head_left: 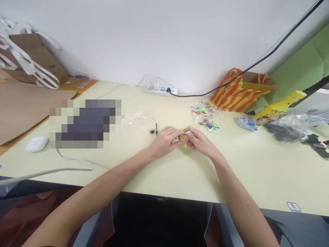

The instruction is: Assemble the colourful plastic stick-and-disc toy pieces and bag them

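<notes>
Above the middle of the table, my left hand (168,140) and my right hand (196,140) meet, with fingers closed around a small yellow plastic piece (184,138). Thin bright-yellow tips stick out above and below it; the fingers hide much of its shape. Just left of my left hand lie a slim black stick-like part (156,128) and a small dark piece (151,131). Beyond my right hand are clear bags of colourful small plastic parts (205,116), in red, blue, green and yellow.
Crumpled clear wrapping (137,117) lies left of the hands, near a blurred-out dark device (86,123) and a white case (37,144). A power strip (161,90) runs along the wall. At right stand a striped paper bag (236,92) and a leaning yellow bottle (279,108).
</notes>
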### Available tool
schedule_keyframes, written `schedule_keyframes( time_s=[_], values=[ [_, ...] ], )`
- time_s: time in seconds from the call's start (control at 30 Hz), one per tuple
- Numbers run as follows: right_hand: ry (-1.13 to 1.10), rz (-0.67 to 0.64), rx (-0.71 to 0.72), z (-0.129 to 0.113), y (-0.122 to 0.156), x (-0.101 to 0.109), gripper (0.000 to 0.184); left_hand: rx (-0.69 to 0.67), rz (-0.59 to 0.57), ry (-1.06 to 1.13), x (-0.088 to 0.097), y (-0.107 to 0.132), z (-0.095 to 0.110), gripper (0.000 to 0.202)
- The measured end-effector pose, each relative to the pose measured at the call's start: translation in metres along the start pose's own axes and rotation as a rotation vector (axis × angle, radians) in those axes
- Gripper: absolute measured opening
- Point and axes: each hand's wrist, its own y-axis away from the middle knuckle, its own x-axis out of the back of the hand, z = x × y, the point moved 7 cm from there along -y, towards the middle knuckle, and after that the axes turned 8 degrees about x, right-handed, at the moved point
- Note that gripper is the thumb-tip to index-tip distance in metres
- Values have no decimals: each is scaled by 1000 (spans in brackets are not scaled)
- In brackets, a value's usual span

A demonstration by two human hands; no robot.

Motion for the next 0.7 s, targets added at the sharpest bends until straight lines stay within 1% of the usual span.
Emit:
schedule_keyframes(
  time_s=[0.1,0.13,0.3,0.43,0.53,0.7],
  values=[
    [-63,62,-34,2,-1,2,55,33,28,66,5,-1,-6,29],
    [-94,61,-53,4,-1,1,52,32,38,79,7,-1,-8,29],
    [-335,-32,-108,10,0,-9,38,-19,81,79,11,0,-9,31],
    [-470,-8,-147,11,4,-8,31,-52,106,74,12,0,-7,36],
    [-526,6,-166,10,4,-8,30,-57,122,76,13,0,-6,39],
    [-526,-11,-149,10,1,-8,29,-53,120,86,13,0,-3,35]
  ],
)
